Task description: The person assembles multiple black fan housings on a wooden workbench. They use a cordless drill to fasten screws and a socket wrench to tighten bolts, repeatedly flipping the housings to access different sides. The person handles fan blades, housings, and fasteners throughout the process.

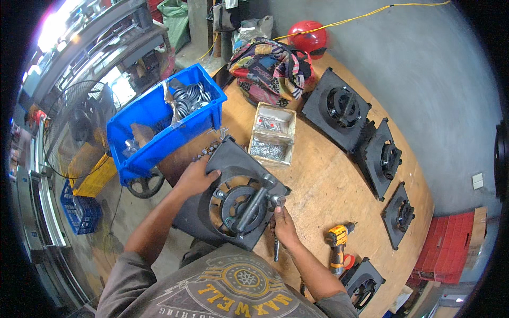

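Observation:
A square black plate (245, 162) with a round vented opening lies at the table's near edge, in front of my body. Across its opening runs a thick black bar (251, 210). My left hand (197, 179) grips the plate's left edge, thumb on top. At the plate's right side my right hand (286, 227) is closed around a ratchet wrench (276, 249). The wrench's round metal head shows above my fingers, beside the end of the plate's fittings. Several bolts (204, 152) lie just beyond my left hand.
A blue bin (159, 146) with black rings stands at the left. Beyond the plate sits a divided box (271, 152) of small hardware. Similar black assemblies (339, 108) line the table's right side. A yellow drill (338, 238) stands near my right forearm. A patterned bag (268, 71) lies farther back.

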Available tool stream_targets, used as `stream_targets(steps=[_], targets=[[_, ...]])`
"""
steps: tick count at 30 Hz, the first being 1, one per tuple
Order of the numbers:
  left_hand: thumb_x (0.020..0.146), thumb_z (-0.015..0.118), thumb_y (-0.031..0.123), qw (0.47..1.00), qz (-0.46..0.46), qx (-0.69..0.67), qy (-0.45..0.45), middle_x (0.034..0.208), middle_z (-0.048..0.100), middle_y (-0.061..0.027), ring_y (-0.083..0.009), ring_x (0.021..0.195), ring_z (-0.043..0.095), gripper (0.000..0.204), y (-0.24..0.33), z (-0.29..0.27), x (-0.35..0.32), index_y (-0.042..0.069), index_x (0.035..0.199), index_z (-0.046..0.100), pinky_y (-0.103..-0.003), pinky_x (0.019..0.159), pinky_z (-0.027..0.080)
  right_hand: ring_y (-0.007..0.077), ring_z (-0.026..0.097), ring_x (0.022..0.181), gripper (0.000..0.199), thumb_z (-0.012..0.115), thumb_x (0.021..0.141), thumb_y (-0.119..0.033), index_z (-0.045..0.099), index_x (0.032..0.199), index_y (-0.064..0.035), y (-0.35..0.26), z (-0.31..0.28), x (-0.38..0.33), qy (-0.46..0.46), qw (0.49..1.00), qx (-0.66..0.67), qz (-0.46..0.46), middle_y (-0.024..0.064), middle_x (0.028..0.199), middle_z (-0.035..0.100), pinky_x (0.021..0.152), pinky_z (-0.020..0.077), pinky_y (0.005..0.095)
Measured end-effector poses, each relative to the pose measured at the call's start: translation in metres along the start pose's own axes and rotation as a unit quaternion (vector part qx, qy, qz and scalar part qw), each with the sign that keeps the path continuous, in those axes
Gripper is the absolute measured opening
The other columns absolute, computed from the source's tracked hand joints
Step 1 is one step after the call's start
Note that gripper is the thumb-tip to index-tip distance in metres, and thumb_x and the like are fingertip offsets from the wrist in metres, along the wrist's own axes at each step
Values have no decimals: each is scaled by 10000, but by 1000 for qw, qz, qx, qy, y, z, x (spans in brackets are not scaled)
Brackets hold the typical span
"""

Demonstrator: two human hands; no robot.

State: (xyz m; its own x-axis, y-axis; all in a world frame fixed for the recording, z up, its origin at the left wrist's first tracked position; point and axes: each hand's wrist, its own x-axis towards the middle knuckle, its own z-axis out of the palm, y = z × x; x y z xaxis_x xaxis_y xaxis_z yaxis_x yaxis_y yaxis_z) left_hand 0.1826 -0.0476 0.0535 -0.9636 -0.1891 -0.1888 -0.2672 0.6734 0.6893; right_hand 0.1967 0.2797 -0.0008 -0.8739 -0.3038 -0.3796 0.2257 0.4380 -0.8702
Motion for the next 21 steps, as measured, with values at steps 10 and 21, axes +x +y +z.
stream_targets(steps=[10, 21], targets=[[864, 678, 273, 1000, 5, -8, 9, 1116, 629, -327, -453, 1093, 602, 526, 7, -3, -2, -69, 1235, 532, -494, 940, 467, 436, 617, 1018, 544, 589, 904, -507, 581, 1116, -6, -57, -79, 54, -144, 828, -472, -265, 260, 1073, 639, 869, 495, 481], [859, 671, 267, 1000, 10, -15, 10, 1049, 651, -313, -454, 1034, 620, 467, 11, -3, -3, -45, 1186, 554, -511, 909, 474, 473, 608, 1073, 752, 430, 964, -607, 478, 1324, 52, -24, -25, 15, -45, 981, -185, -28, 328, 1116, 629, 916, 472, 505]])
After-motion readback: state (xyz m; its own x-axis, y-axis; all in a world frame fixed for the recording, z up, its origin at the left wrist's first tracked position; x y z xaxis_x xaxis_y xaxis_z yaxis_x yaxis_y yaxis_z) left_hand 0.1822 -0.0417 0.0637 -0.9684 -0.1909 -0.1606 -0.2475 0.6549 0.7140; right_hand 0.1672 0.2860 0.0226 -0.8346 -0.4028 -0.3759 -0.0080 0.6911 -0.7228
